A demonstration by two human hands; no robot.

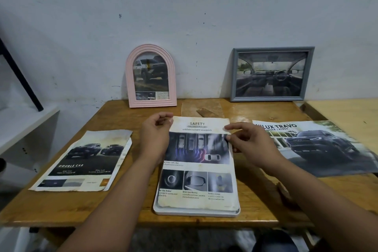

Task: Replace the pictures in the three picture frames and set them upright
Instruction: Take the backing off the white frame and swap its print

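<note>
A white frame lies flat at the table's front, with a "Safety" page resting on it. My left hand hovers at the page's upper left corner, fingers curled, holding nothing that I can see. My right hand pinches the page's upper right edge between thumb and fingers. A pink arched frame and a grey rectangular frame stand upright against the wall, each with a car picture inside. A "Double Cab" page lies on the left, a "Hilux Travo" page on the right.
The wooden table has a brown backing board lying behind the Safety page. A white shelf with a black bar stands at the left. A lighter table adjoins on the right.
</note>
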